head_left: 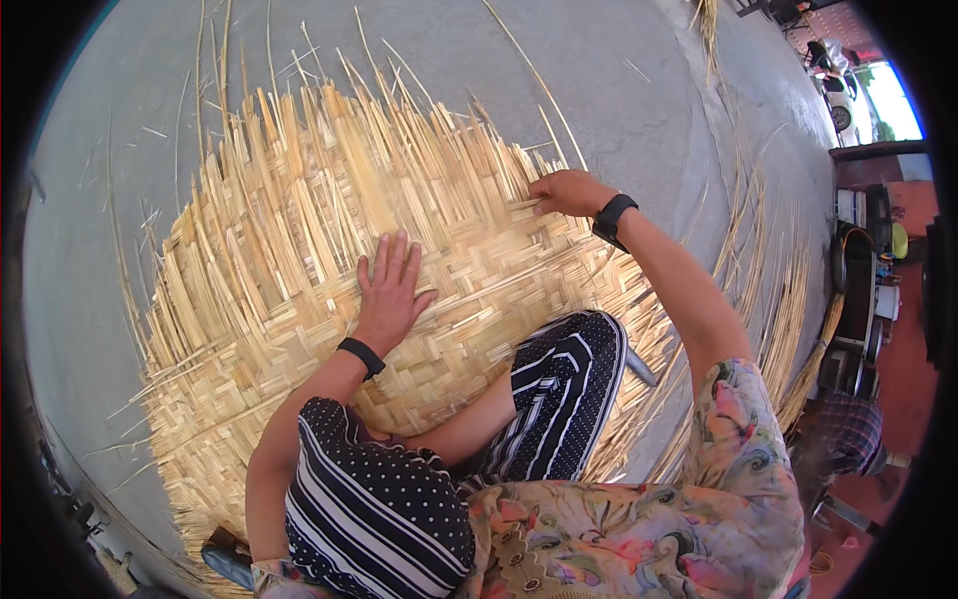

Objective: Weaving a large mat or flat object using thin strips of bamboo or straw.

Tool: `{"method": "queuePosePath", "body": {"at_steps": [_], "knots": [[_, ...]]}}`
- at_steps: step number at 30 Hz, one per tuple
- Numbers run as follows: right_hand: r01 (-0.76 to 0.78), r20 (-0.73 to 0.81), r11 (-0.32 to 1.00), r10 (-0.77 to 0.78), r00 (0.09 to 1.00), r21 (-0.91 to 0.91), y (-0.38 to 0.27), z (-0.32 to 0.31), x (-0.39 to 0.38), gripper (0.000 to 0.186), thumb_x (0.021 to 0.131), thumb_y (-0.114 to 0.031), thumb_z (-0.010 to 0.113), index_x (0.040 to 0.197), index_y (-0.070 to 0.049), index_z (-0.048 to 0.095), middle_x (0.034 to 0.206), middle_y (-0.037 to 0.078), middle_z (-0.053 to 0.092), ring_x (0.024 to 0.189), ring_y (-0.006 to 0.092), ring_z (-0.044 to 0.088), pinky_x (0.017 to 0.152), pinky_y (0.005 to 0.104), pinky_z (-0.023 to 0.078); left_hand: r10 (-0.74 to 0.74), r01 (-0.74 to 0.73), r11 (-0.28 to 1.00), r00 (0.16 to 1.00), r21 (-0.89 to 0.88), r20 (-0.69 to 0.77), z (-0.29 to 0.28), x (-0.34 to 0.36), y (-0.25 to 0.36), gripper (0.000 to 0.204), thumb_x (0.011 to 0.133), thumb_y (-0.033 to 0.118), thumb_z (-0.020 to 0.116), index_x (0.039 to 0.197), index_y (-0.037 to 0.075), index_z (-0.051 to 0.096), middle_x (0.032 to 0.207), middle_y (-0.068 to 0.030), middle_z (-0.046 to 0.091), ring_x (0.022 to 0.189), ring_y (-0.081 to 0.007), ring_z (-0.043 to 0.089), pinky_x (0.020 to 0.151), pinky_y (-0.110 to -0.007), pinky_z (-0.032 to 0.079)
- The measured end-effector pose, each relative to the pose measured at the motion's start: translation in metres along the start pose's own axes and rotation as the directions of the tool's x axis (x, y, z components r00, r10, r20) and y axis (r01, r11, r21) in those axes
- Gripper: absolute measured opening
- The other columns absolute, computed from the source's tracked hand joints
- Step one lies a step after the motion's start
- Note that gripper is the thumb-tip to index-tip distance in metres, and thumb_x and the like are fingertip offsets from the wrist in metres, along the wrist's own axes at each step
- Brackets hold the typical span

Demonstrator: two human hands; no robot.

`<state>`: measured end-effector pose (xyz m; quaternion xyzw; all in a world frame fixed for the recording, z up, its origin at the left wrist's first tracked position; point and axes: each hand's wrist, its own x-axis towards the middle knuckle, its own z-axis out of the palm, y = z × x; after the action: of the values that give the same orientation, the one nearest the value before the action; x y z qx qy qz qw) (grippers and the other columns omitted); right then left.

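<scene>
A large mat [439, 379] of pale split-cane or bamboo strips, woven in a zigzag pattern, lies on the floor under my crossed legs. Its far part is a fringe of loose strip ends [289, 190] pointing away from me. My left hand [389, 295] rests flat on the weave near the middle, fingers spread, with nothing held. At the mat's far right edge my right hand [571, 194] is closed, thumb and fingers pinching what looks like a thin strip that runs leftward across the weave. The fingers partly hide that strip's end.
Long loose strips [783, 309] lie in a bundle on the grey floor [639, 110] to the right. A dark grey rounded object [640, 367] pokes out beside my knee. Further right, a person in a checked garment [846, 431] sits near shelves with containers [883, 299].
</scene>
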<state>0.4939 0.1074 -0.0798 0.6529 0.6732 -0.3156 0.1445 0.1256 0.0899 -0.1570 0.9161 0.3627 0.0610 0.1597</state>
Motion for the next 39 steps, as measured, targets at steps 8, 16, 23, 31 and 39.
{"method": "queuePosePath", "body": {"at_steps": [8,16,23,31,39], "knots": [[-0.001,-0.014,1.000,0.001,1.000,0.017,0.013,0.002,-0.001,0.021,0.088,-0.030,0.067,0.098,-0.012,0.064,0.089,0.009,0.067,0.089,0.0310,0.063,0.077,0.0431,0.047,0.189,-0.233,0.955,0.955,0.183,0.228,-0.040,0.032,0.005,0.061,0.090,0.032,0.066,0.139,0.002,0.046,0.154,-0.0186,0.030,0.142,-0.0358,0.029,0.108,-0.053,0.031],[0.057,-0.326,0.996,-0.078,0.942,-0.076,-0.014,0.005,-0.050,0.026,0.088,-0.037,0.065,0.101,-0.014,0.067,0.085,0.011,0.067,0.084,0.0321,0.065,0.072,0.0444,0.050,0.309,-0.149,0.543,0.950,-0.826,0.032,-0.002,0.169,0.077,0.032,0.084,0.012,0.066,0.114,0.000,0.064,0.110,-0.0223,0.061,0.100,-0.0397,0.059,0.085,-0.041,0.048],[-0.307,-0.658,0.951,0.207,0.724,-0.038,0.029,-0.004,-0.009,0.064,0.092,-0.065,0.049,0.100,-0.002,0.064,0.095,0.013,0.064,0.097,0.0296,0.060,0.080,0.0429,0.048,0.117,0.094,0.465,0.979,-0.880,0.166,-0.002,0.150,0.091,0.012,0.084,0.008,0.065,0.091,0.001,0.071,0.081,-0.0117,0.063,0.075,-0.0243,0.061,0.069,-0.035,0.049],[-0.104,0.103,0.283,0.019,0.995,0.953,0.035,-0.026,0.005,0.046,0.081,-0.039,0.080,0.110,-0.007,0.063,0.102,0.005,0.065,0.102,0.0153,0.059,0.090,0.0323,0.048,0.173,-0.244,0.617,0.970,-0.748,-0.173,-0.004,0.149,0.098,0.012,0.082,0.005,0.070,0.093,0.004,0.073,0.078,-0.0072,0.060,0.069,-0.0185,0.059,0.066,-0.029,0.048],[0.138,-0.348,0.687,0.177,0.921,0.713,0.010,0.006,-0.009,0.035,0.083,-0.023,0.080,0.111,-0.006,0.067,0.097,0.002,0.069,0.086,0.0111,0.061,0.079,0.0286,0.050,-0.212,0.285,0.345,0.952,-0.894,0.222,0.005,0.167,0.099,0.018,0.079,0.017,0.069,0.083,-0.001,0.069,0.065,-0.0116,0.065,0.061,-0.0213,0.067,0.060,-0.033,0.050]]}}
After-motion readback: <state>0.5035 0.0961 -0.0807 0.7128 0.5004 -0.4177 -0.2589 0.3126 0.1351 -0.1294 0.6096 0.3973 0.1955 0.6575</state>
